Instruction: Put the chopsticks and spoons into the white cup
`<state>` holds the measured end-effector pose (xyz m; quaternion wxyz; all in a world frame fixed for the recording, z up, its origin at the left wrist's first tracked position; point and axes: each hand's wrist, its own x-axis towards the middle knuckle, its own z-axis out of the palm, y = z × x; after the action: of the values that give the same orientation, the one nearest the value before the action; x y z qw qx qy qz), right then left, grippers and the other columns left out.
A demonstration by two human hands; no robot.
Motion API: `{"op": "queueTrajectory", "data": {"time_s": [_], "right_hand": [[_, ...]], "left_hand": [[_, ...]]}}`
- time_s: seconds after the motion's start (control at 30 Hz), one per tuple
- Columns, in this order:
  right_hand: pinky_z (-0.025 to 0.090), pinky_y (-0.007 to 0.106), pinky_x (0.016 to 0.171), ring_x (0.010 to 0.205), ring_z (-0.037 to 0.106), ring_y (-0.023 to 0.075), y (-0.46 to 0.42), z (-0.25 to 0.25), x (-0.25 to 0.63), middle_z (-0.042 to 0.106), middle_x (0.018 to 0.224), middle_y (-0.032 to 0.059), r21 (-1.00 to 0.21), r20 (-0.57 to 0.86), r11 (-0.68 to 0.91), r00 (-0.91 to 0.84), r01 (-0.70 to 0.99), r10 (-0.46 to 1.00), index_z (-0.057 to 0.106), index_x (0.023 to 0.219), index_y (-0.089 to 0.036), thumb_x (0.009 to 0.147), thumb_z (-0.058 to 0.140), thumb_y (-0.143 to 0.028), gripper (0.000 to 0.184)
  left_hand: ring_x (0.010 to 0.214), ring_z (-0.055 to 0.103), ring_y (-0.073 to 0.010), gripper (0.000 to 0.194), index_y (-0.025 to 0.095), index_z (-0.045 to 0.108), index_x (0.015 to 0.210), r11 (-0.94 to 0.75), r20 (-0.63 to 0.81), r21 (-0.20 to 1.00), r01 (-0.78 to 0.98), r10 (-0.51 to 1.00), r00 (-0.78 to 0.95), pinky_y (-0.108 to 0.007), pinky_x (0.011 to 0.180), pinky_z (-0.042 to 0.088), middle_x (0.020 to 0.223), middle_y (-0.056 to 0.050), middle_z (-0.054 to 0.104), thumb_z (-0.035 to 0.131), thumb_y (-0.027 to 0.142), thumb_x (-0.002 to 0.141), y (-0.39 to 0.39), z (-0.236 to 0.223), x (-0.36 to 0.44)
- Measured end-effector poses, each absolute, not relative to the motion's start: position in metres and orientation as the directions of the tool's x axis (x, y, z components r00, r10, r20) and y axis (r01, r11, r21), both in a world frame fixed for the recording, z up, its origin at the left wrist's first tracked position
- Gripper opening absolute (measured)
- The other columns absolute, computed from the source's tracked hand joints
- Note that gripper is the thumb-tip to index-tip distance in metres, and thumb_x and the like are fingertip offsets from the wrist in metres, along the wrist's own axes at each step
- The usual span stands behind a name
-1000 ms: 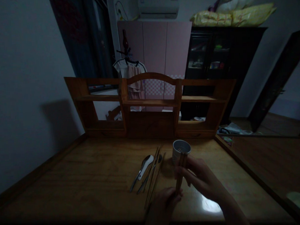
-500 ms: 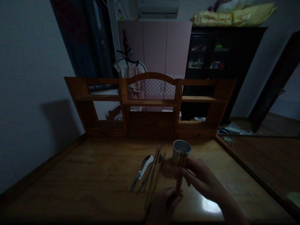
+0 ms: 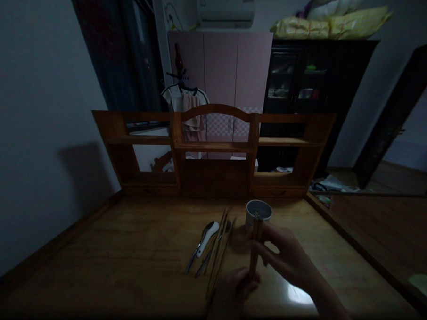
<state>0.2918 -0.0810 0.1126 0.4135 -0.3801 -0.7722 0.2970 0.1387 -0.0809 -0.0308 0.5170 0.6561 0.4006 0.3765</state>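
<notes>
A bundle of wooden chopsticks (image 3: 254,257) stands tilted between my two hands. My left hand (image 3: 236,288) is wrapped round its lower end, near the table's front. Higher up, the fingers of my right hand (image 3: 283,251) pinch the same bundle. Just behind its top is a grey cup-shaped holder (image 3: 258,209) with small holes in its bottom, partly hidden by the right hand. To the left lie a white spoon (image 3: 208,238), dark metal spoons (image 3: 194,259) and several loose chopsticks (image 3: 223,254), side by side on the wood.
The wooden desk (image 3: 133,258) has a raised edge along its right side. A wooden shelf unit (image 3: 213,148) stands along its back. A wall (image 3: 39,139) closes off the left side. Behind are pink cabinets (image 3: 220,75) and a black cabinet (image 3: 302,80).
The top of the chopstick bundle has shifted slightly to the left and down, with my right hand. My left hand keeps its hold. The things on the desk have not moved.
</notes>
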Motion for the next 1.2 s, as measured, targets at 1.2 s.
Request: {"op": "queueTrajectory", "data": {"time_s": [1.2], "right_hand": [[0.05, 0.027, 0.063, 0.073, 0.063, 0.0167, -0.096, 0.128, 0.299, 0.066, 0.082, 0.0013, -0.723, 0.38, 0.502, -0.334, 0.474, 0.863, 0.063, 0.091, -0.021, 0.091, 0.059, -0.029, 0.008]], "left_hand": [[0.069, 0.054, -0.0108, 0.021, 0.016, 0.072, 0.094, -0.089, 0.034, 0.987, 0.133, 0.931, 0.363, -0.016, 0.052, 0.041, 0.087, -0.002, 0.057, 0.061, 0.024, 0.078, -0.074, -0.036, 0.14]]}}
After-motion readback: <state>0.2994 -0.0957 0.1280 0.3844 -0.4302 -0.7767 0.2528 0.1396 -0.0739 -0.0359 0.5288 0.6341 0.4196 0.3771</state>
